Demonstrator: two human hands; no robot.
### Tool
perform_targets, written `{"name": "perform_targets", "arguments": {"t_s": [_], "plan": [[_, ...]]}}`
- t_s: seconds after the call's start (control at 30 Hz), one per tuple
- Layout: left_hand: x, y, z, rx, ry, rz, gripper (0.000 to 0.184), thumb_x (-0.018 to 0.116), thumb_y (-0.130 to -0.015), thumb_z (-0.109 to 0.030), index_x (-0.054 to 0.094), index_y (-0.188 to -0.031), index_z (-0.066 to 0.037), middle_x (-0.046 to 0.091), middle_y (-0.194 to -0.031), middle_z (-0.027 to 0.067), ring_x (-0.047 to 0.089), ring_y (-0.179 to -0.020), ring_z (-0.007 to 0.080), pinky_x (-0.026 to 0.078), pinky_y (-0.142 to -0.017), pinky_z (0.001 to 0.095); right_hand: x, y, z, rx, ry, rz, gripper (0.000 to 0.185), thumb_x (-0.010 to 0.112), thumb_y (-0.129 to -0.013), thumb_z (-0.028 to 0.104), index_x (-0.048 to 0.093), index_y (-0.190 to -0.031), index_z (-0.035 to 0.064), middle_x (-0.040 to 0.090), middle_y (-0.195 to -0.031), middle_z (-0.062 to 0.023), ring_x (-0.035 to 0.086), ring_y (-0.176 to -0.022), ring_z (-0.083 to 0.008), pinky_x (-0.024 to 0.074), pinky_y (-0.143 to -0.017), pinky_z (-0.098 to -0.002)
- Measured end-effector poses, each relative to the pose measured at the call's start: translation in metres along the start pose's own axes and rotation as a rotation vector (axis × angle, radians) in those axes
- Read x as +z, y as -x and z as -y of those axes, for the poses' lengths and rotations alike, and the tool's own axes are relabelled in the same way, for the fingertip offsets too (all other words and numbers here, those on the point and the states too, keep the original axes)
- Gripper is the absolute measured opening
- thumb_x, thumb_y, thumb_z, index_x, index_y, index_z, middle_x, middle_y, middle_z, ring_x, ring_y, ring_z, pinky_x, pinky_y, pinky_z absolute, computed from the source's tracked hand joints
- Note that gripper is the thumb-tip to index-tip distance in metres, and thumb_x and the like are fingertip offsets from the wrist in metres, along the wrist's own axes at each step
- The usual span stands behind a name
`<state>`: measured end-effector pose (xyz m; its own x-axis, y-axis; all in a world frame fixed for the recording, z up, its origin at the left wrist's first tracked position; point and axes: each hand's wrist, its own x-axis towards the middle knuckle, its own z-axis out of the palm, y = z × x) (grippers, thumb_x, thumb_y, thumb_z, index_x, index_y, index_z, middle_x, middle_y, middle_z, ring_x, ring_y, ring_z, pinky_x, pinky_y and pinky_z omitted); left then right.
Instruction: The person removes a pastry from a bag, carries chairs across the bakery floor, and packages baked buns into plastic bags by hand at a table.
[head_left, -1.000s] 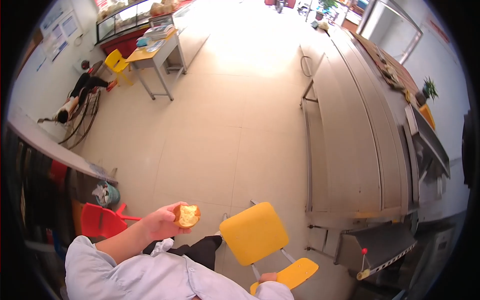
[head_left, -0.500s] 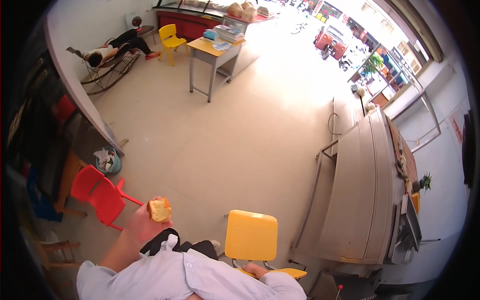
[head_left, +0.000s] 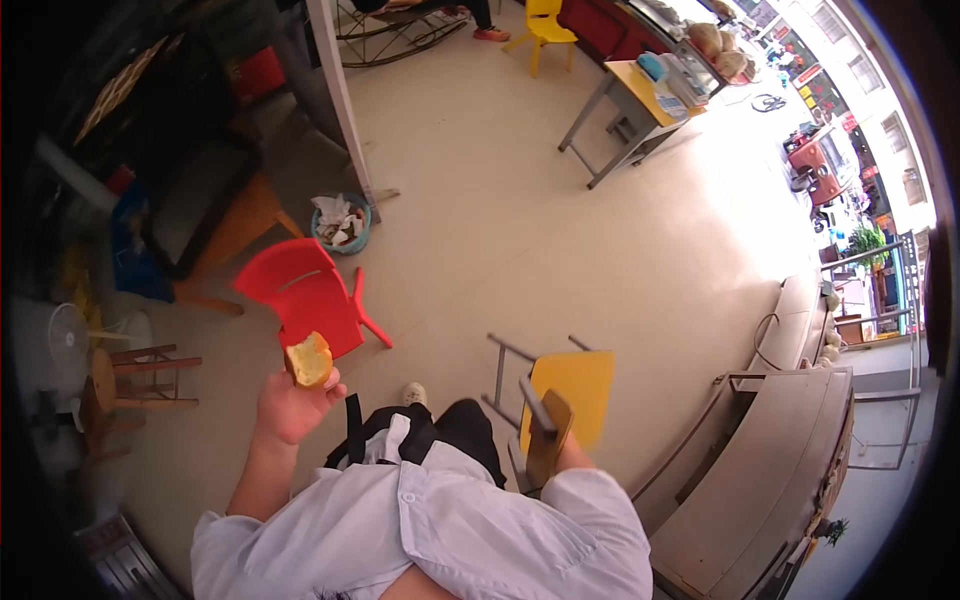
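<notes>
In my left hand (head_left: pixel 290 408) is a piece of bread (head_left: pixel 309 362) with a brown crust and a bitten, pale yellow inside; the fingers are closed around its lower part. My right hand (head_left: pixel 572 454) reaches to a yellow chair (head_left: pixel 588 395) with grey metal legs, and its fingers are hidden behind the chair's smaller panel. The chair stands tilted close to my right side, its legs pointing away from me. Just beyond the bread is a red plastic chair (head_left: pixel 310 295).
A blue waste basket (head_left: pixel 362 240) with paper stands by a post. Wooden stools (head_left: pixel 150 375) are at the left. A grey metal cabinet (head_left: pixel 740 490) lines the right. Farther off are a desk (head_left: pixel 640 90), a small yellow chair (head_left: pixel 545 35) and a person's leg (head_left: pixel 483 15).
My view has swung left. The yellow chair has turned and tilted at my right hand. The bread stays in my left hand, now in front of the red chair.
</notes>
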<state>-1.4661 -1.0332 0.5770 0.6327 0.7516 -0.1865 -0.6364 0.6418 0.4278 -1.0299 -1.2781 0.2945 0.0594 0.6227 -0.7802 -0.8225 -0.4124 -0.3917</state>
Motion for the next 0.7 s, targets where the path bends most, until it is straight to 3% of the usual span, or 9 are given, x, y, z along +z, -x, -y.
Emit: {"name": "perform_targets", "arguments": {"t_s": [0.2,0.23,0.27,0.37,0.53,0.6,0.7], "plan": [[-0.003,-0.013,-0.014,0.067,0.088,-0.152,0.049,0.057,-0.087,-0.043,0.053,-0.123,-0.009,0.057,-0.104,0.0052,0.052,-0.092,0.0191,0.044,-0.092,0.0412,0.105,-0.113,0.094,-0.040,-0.080,0.110,0.036,0.050,-0.087,0.045,0.060,-0.079,0.0119,0.058,-0.066,-0.0090,0.059,-0.062,-0.0281,0.0489,-0.061,-0.0403],[-0.004,-0.020,-0.018,0.056,0.113,-0.148,0.048,0.062,-0.084,-0.040,0.056,-0.121,-0.010,0.058,-0.108,0.0042,0.052,-0.092,0.0197,0.044,-0.092,0.0406,0.125,-0.136,0.109,-0.027,-0.070,0.100,0.036,0.050,-0.087,0.046,0.060,-0.078,0.0122,0.058,-0.065,-0.0086,0.059,-0.061,-0.0278,0.0488,-0.060,-0.0401],[-0.007,-0.027,-0.021,0.057,0.137,-0.132,0.047,0.066,-0.081,-0.036,0.059,-0.120,-0.011,0.059,-0.113,0.0032,0.052,-0.092,0.0203,0.045,-0.092,0.0400,0.146,-0.163,0.125,-0.002,-0.025,-0.010,0.038,0.051,-0.085,0.048,0.057,-0.072,0.0129,0.054,-0.058,-0.0053,0.053,-0.050,-0.0268,0.0457,-0.053,-0.0388],[-0.017,-0.037,-0.023,0.159,0.179,-0.178,0.047,0.066,-0.081,-0.035,0.058,-0.119,-0.009,0.059,-0.112,0.0058,0.053,-0.091,0.0207,0.046,-0.090,0.0405,0.203,-0.246,0.172,0.042,0.006,0.026,0.036,0.050,-0.086,0.047,0.052,-0.076,0.0130,0.049,-0.057,-0.0068,0.052,-0.049,-0.0263,0.0445,-0.049,-0.0423],[-0.019,-0.043,-0.027,0.341,0.209,-0.485,0.041,0.060,-0.082,-0.033,0.060,-0.116,-0.010,0.060,-0.103,0.0065,0.053,-0.084,0.0200,0.046,-0.085,0.0415,0.292,-0.371,0.198,0.141,0.088,-0.038,0.045,0.047,-0.085,0.056,0.047,-0.071,0.0132,0.046,-0.054,-0.0067,0.048,-0.044,-0.0282,0.0409,-0.044,-0.0463],[-0.017,-0.044,-0.022,0.384,0.256,-0.598,0.037,0.053,-0.083,-0.032,0.061,-0.111,-0.011,0.061,-0.099,0.0068,0.053,-0.081,0.0196,0.046,-0.083,0.0422,0.344,-0.401,0.196,0.132,0.220,-0.180,0.050,0.039,-0.086,0.062,0.043,-0.067,0.0154,0.042,-0.051,-0.0073,0.044,-0.041,-0.0303,0.0374,-0.042,-0.0481],[-0.005,-0.047,-0.029,0.386,0.334,-0.847,0.033,0.046,-0.082,-0.032,0.061,-0.105,-0.013,0.061,-0.097,0.0041,0.052,-0.077,0.0193,0.042,-0.080,0.0409,0.404,-0.449,0.186,0.150,0.285,-0.184,0.050,0.034,-0.089,0.060,0.049,-0.075,0.0146,0.051,-0.064,-0.0101,0.051,-0.051,-0.0310,0.0428,-0.051,-0.0483]]}}
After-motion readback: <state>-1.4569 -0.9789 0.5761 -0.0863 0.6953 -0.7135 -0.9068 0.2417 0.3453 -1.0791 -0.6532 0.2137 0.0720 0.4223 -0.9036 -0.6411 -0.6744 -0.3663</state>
